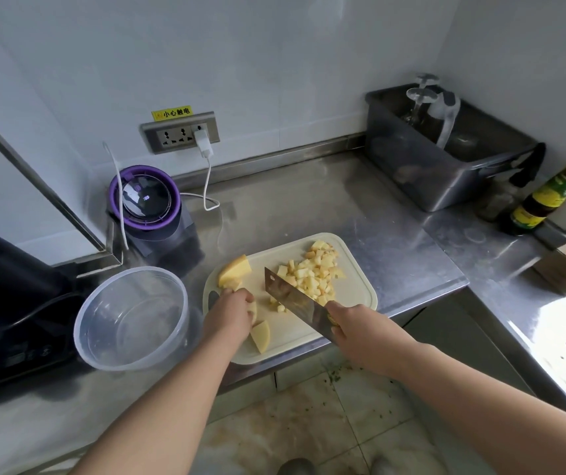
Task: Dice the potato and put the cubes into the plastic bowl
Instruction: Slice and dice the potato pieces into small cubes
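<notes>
- Your two forearms reach in from the bottom edge, over a tiled floor, toward the steel counter.
- Your right hand wraps its fingers tightly round the handle of the cleaver; the handle itself is mostly hidden in your fist.
- That blade lies at a slant over the cutting board, tip pointing away and to the left; you cannot tell whether the edge touches the board.
- Your left hand sits at the board's left side, fingers curled down and bunched on what looks like a potato piece, largely covered by the hand.
- One potato wedge lies just beside that hand on the near side, and a larger potato chunk lies just beyond it.
- Diced potato cubes are heaped on the far right part of the board, right of the blade.
- Your clear plastic bowl stands on the counter just left of the board, with no cubes in it.
- Behind the bowl stands a purple-rimmed blender, its white cord running up to the wall socket.
- Far right, a grey plastic bin and a sauce bottle stand near the wall.
</notes>
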`<act>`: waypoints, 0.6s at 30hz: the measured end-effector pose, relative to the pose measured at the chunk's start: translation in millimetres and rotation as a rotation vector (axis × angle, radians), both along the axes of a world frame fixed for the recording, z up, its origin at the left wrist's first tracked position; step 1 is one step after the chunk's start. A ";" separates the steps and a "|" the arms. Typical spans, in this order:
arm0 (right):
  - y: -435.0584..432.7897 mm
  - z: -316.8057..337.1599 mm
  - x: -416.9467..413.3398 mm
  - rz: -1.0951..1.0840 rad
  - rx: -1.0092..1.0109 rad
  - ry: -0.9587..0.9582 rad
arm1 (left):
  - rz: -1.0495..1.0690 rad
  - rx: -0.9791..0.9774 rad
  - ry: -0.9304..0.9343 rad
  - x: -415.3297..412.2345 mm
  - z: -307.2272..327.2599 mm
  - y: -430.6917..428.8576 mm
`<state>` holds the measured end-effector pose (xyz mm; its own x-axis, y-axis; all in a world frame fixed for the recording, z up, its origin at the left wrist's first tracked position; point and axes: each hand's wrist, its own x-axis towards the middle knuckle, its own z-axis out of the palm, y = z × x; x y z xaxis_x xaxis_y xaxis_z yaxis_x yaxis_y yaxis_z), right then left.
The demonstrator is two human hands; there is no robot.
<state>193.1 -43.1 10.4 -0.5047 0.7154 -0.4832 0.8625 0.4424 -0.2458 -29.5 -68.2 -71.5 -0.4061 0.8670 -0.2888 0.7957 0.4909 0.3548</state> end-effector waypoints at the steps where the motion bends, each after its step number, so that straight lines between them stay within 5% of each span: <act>1: -0.1 0.1 0.2 0.001 0.004 0.000 | 0.012 0.041 -0.023 -1.6 1.2 -0.8; 4: 0.4 0.8 -0.2 0.001 0.004 0.003 | 0.080 0.174 -0.154 -6.3 6.0 -5.5; 8: 0.8 1.6 -2.4 0.012 -0.001 -0.004 | 0.182 0.048 -0.421 3.1 2.7 -17.5; 18: -4.2 2.0 -4.6 0.052 -0.001 0.002 | -0.036 -0.060 0.053 37.1 1.1 -32.9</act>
<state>188.5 -47.2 12.4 -0.5423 0.6876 -0.4828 0.8377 0.4867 -0.2477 7.6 -101.1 -70.4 -0.3912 0.8631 -0.3193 0.8298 0.4809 0.2830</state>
